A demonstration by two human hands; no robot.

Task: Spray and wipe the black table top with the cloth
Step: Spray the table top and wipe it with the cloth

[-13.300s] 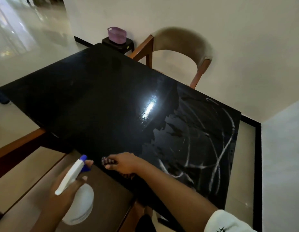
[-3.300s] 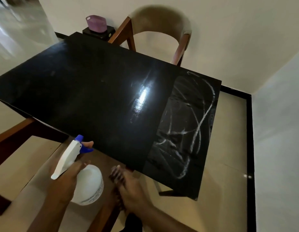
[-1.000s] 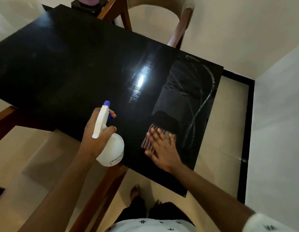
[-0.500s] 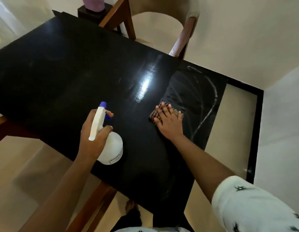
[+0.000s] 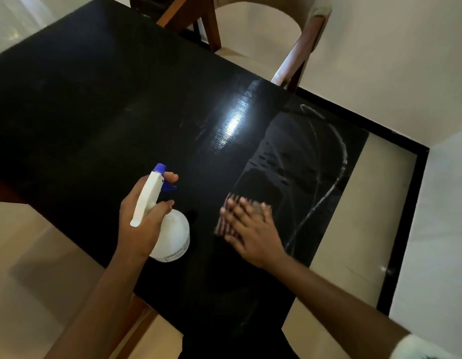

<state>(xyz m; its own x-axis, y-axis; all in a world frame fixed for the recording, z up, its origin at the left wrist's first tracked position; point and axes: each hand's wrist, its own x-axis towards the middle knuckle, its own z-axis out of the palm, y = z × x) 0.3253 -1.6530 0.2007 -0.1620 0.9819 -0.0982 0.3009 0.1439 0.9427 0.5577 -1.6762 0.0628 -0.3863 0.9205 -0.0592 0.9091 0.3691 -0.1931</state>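
The black table top (image 5: 100, 120) fills most of the view, glossy with a bright glare spot. White streaks (image 5: 328, 161) curve over its right end. My left hand (image 5: 141, 221) grips a white spray bottle (image 5: 173, 237) with a blue nozzle, held just above the table's near edge. My right hand (image 5: 250, 229) lies flat, fingers spread, pressing a dark striped cloth (image 5: 223, 218) onto the table right of the bottle. Only the cloth's left and far edges show past my fingers. The hand is motion-blurred.
A beige chair with a wooden frame (image 5: 297, 58) stands at the table's far side. A dark stool (image 5: 147, 1) shows at the top edge. A wooden bench rail (image 5: 136, 330) runs below the near edge. White walls and a black skirting (image 5: 398, 229) close in on the right.
My right hand and the cloth have slid back toward me along the table since half a second ago. The spray bottle stays in my left hand at about the same spot.
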